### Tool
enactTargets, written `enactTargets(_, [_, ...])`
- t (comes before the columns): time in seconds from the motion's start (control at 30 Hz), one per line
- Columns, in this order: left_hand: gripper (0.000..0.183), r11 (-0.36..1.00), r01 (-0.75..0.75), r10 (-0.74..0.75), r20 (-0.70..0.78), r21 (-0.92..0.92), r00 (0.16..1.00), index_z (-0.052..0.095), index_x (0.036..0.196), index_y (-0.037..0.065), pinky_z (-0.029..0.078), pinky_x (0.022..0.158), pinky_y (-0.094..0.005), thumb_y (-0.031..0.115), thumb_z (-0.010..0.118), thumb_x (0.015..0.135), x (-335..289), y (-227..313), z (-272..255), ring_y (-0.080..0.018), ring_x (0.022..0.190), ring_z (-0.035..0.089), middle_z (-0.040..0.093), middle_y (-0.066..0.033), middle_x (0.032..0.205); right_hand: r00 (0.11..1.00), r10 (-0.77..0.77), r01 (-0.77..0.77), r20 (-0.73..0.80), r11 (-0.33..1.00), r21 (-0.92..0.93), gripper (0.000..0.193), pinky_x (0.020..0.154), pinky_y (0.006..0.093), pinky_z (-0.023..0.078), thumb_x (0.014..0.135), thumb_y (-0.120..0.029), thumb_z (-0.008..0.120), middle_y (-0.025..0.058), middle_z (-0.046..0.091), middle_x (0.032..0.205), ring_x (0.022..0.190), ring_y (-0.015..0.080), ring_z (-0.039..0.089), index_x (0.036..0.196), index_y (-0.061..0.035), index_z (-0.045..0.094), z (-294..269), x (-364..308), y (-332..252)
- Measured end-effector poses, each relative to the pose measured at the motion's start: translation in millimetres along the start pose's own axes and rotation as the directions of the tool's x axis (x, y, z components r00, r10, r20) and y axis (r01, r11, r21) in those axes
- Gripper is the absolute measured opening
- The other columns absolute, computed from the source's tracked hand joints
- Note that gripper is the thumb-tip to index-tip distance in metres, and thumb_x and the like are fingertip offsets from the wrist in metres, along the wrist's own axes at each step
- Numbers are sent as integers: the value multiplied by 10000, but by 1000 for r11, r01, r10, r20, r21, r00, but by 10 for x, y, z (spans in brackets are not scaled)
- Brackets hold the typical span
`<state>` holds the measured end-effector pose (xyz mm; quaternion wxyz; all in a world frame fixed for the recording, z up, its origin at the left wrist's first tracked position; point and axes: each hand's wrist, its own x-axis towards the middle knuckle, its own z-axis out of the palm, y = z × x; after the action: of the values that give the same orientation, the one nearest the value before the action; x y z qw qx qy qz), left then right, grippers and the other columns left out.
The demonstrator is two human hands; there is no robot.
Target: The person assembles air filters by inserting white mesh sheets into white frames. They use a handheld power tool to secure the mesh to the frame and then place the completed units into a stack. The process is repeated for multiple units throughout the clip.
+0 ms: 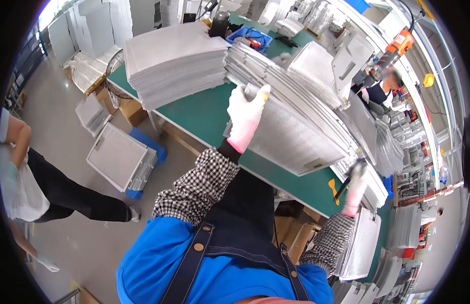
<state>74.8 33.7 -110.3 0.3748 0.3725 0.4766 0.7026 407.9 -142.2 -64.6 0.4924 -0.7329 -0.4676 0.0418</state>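
A grey mesh filter panel [290,134] with a thin metal frame leans over the near edge of the green table, tilted against a stack of framed panels [301,96]. My left hand [246,114], in a white glove with a pink cuff, is closed on the panel's left end, thumb along its upper edge. Beyond the panel's right end, my gloved right hand [356,190] grips a dark tool [342,188] with a black handle. Motion blur and the hand hide the tool's kind. Beside it on the table lies an orange scraper-like tool [334,191].
A tall stack of mesh sheets [177,61] stands at the table's left, near a blue basket [250,39]. More mesh sheets [313,68] lie at the back. On the floor are stacked panels [118,157]. A person [47,187] is at left; another [379,96] works at far right.
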Motion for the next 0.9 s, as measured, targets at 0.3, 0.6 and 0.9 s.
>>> enactTargets(0.3, [662,995,11,-9,-22,100,1000,579,1103,-24,501,863,-435,488,831,767,-119,-79,61,-338,959,623,621,-191,1029,287,-815,957,503,263,-120,452,771,391,544,947,-118,569,131,654,1070,881,312,667,1398,-96,543,1124,1,-2227])
enactTargets(0.6, [569,964,-103,136,-122,247,983,570,1028,-2,483,821,-464,409,838,739,-99,-126,117,-373,949,587,596,-178,981,516,-628,845,582,483,-228,336,701,410,535,964,-170,545,131,677,972,852,353,678,1287,-106,613,1641,-196,-2186])
enactTargets(0.9, [546,962,-189,209,-88,195,974,551,988,19,430,790,-434,398,846,728,-250,-18,-45,-341,876,559,561,-133,931,473,-683,878,557,420,-230,290,740,421,534,985,-183,545,144,671,921,849,313,674,1250,-94,624,1519,-182,-2328])
